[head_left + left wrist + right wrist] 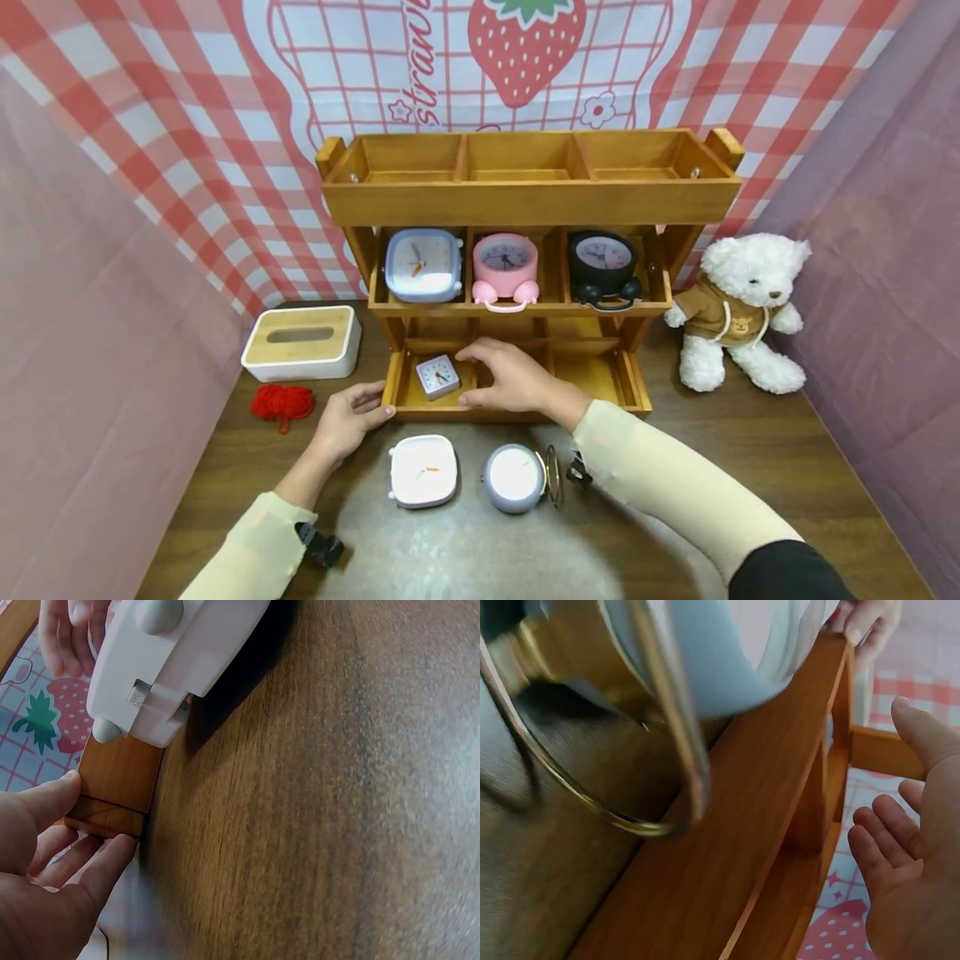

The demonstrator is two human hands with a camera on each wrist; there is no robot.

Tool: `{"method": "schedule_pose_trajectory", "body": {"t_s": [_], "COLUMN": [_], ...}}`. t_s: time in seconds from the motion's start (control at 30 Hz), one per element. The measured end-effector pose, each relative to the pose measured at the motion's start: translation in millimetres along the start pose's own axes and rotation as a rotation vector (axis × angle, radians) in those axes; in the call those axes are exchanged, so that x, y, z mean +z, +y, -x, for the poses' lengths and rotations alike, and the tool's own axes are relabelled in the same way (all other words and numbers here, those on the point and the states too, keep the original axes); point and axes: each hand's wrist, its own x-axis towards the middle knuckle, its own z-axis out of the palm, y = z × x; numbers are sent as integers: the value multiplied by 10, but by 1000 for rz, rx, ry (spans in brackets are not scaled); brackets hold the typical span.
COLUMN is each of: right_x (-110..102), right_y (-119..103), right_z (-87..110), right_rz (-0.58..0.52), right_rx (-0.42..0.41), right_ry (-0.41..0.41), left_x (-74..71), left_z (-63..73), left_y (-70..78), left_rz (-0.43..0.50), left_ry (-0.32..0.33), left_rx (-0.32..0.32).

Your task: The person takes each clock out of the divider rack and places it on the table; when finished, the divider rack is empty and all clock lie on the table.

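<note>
A three-tier wooden rack (525,204) stands ahead of me. My left hand (351,419) holds the left front corner of its bottom tier, thumb and fingertips on the wood (112,817). In that tier's left compartment sits a small lilac square alarm clock (438,377), slightly turned. Just right of it hovers my right hand (510,377), thumb and fingers spread apart with nothing between them. On the table before the rack lie a white square alarm clock (423,471) and a round grey-blue alarm clock (513,477) with a gold-coloured ring stand (553,475).
The middle tier carries a blue clock (423,265), a pink clock (506,267) and a black clock (603,267). At left are a tissue box (302,342) and red yarn (282,403). A white teddy bear (742,312) sits at right. A checked cloth (195,142) hangs behind.
</note>
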Motion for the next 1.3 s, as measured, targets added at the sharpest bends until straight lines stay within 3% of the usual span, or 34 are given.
{"method": "schedule_pose_trajectory", "body": {"t_s": [0.2,0.57,0.73,1.3], "right_x": [111,205,229,300], "right_y": [63,-18,-27,-81], "right_z": [-242,-558,-676,-770], "right_rz": [36,158,143,220], "right_rx": [40,31,40,48], "right_ry": [-42,-172,-231,-318], "left_x": [2,7,-10,-12], "left_z": [-9,-12,-22,-31], "left_y": [15,24,9,-5], "left_rz": [-5,15,31,26], "left_ry": [0,-3,-3,-11], "left_rx": [-4,-6,-14,-6]}}
